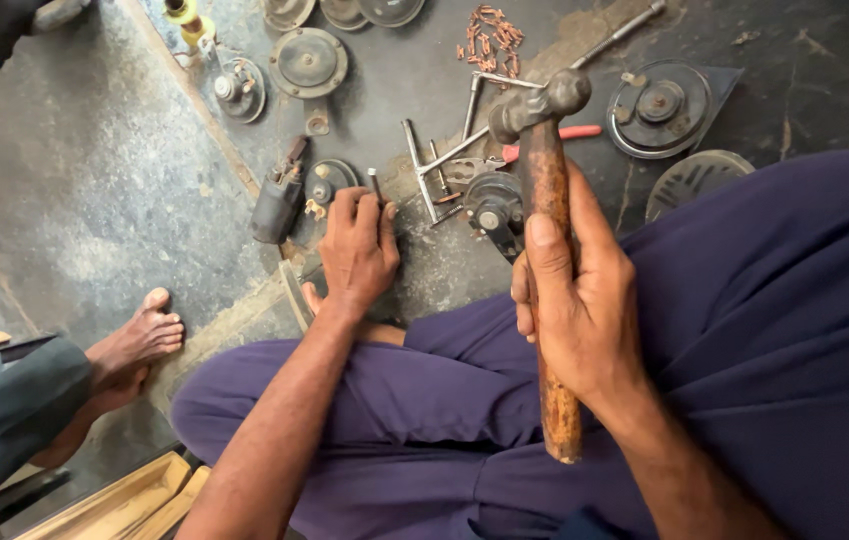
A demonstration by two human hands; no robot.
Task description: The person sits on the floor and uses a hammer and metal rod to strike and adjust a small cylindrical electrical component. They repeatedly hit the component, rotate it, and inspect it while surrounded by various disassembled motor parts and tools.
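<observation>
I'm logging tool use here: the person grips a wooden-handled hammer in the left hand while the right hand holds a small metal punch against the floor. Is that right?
Not quite: the hands are swapped. The head view shows the hammer in the right hand, and the left hand holds the small metal punch against the floor.

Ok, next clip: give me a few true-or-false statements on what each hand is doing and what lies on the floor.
1. The right hand grips a hammer by its wooden handle. True.
2. The left hand is empty. False: its fingers hold a thin metal punch upright.
3. The hammer head rests on the floor. False: it is raised above the floor.
4. Small copper-coloured pieces lie in a pile on the floor. True.
</observation>
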